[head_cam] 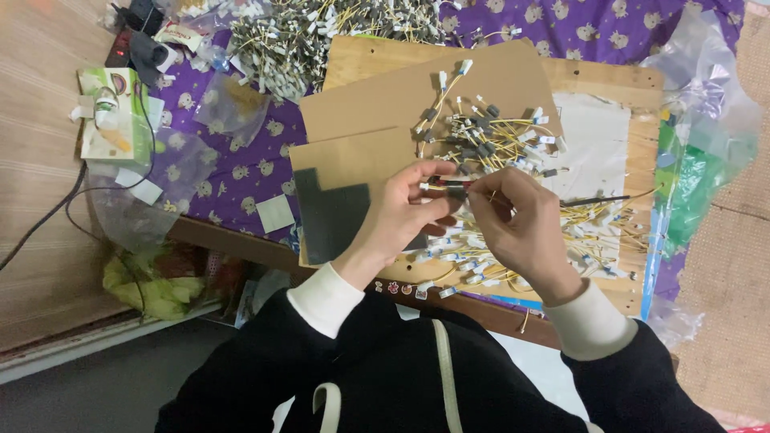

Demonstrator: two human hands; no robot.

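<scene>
My left hand (403, 215) and my right hand (523, 227) meet above a brown cardboard sheet (377, 104). Between the fingertips of both hands sits a thin yellow wire (441, 186) with a white tip and a small dark piece. Just beyond the hands lies a heap of short yellow wires with white and grey connectors (489, 136). More of these wires (597, 232) are spread to the right of my right hand. A thin dark stick (597, 199) lies by my right hand.
A large pile of similar wires (321, 36) lies at the back on a purple patterned cloth (233, 172). A green and white box (112, 112) and clear bags (228, 104) sit left. Crumpled plastic bags (706, 128) lie right. A grey pad (337, 220) lies under my left wrist.
</scene>
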